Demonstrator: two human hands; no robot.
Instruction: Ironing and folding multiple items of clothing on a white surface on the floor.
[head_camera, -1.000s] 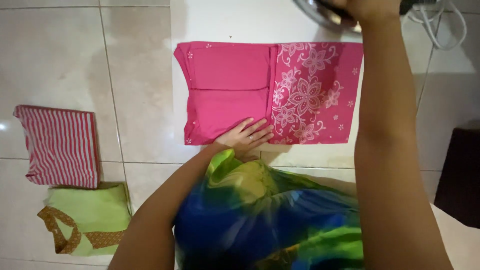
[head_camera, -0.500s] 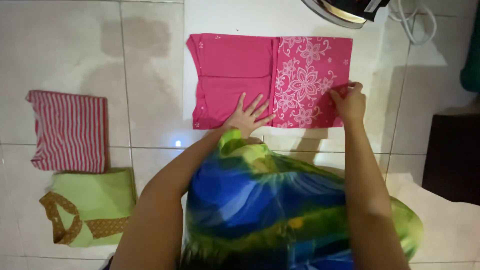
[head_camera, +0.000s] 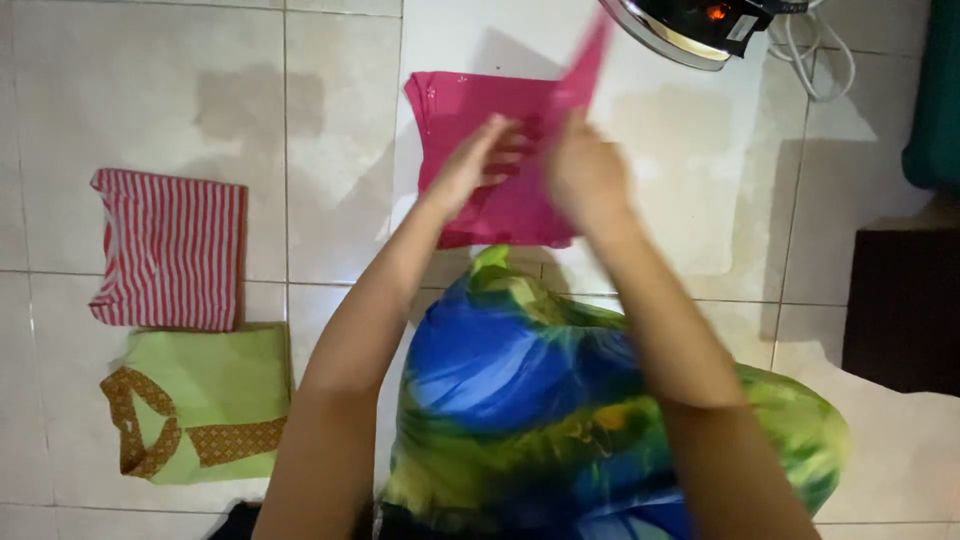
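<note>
- Two hands meet over the pink cloth (head_camera: 470, 110), which lies folded on the white mat (head_camera: 680, 150) on the tiled floor (head_camera: 150, 100).
- Left hand (head_camera: 470, 165) is blurred, fingers stretched out flat against the cloth; I cannot tell whether it grips any fabric.
- Right hand (head_camera: 585, 175) is curled around the cloth's right part, lifting a strip of it up toward the iron (head_camera: 690, 25).
- Iron stands at the mat's far edge, its white cord (head_camera: 820, 55) looped just beside it.
- Striped cloth (head_camera: 170, 250) lies folded well to the left on the tiles.
- Green cloth (head_camera: 200, 405) with a brown patterned band lies just below the striped one.
- Blue-and-green garment (head_camera: 540, 400) covers the person's lap between the arms.
</note>
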